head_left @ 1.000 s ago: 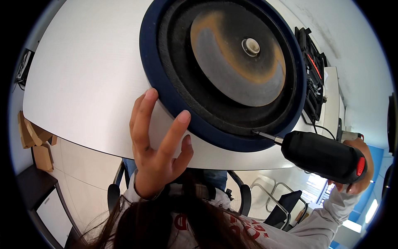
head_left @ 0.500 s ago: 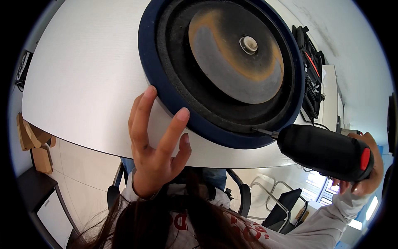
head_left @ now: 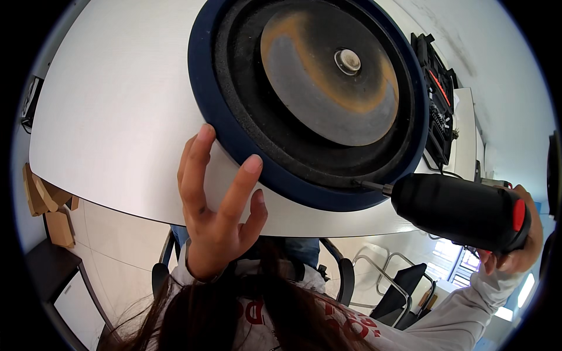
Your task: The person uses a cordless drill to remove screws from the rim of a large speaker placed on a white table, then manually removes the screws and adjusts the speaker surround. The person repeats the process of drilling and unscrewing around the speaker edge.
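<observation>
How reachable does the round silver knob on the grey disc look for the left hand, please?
Probably yes: the left hand is empty at the round blue rim, nothing visible blocks the way to the knob, and the black-and-red drill is further right.

The round base [head_left: 202, 76] is rimmed in dark blue and lined in black. Its disc [head_left: 328, 117] is toned grey, stained with a brown-orange arc and darkened to black around the pale knob [head_left: 349, 60]. The power tool [head_left: 456, 210] is coloured black and accented in red. The white table [head_left: 117, 105] is edged in black. The shirt [head_left: 404, 342] is printed in red on white.
</observation>
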`<state>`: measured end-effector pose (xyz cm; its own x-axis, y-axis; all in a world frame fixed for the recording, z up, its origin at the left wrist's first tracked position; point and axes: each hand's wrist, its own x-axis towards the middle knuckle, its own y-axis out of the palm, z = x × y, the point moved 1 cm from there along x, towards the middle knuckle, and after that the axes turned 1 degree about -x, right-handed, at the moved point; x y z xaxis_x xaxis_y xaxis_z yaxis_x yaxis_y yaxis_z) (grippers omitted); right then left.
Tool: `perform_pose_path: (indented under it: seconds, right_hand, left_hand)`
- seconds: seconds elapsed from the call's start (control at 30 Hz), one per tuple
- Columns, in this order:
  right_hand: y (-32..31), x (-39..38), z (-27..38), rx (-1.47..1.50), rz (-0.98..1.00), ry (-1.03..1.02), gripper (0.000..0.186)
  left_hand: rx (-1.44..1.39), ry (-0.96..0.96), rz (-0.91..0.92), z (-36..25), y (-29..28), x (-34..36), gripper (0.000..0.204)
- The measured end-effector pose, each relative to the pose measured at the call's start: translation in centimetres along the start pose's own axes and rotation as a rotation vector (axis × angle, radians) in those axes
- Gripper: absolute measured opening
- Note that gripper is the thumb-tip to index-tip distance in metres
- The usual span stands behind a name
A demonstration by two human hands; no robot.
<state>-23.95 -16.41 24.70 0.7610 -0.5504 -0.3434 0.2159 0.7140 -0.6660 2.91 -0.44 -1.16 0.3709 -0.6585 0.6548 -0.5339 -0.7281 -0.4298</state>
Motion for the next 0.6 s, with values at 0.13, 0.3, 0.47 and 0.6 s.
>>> perform_pose_path:
  seconds: [0.13,0.3,0.47,0.6]
  right_hand:
    - [0.4,0.8,0.4,-0.117,0.004,-0.119,0.083]
    - [-1.2,2.0,0.5,-0.23,0.291,-0.216,0.093]
    - [-1.9,1.5,0.8,-0.336,0.344,-0.078,0.087]
    - [-1.8,2.4,1.4,-0.273,0.393,-0.004,0.085]
  left_hand:
    - [0.008,-0.008,0.008,-0.1,0.0,-0.1,0.069]
    - [0.016,-0.018,0.017,-0.2,-0.2,0.0,0.071]
    - [0.011,-0.025,0.017,-0.2,-0.1,0.0,0.071]
    - [0.002,-0.022,0.011,-0.2,-0.1,0.0,0.07]
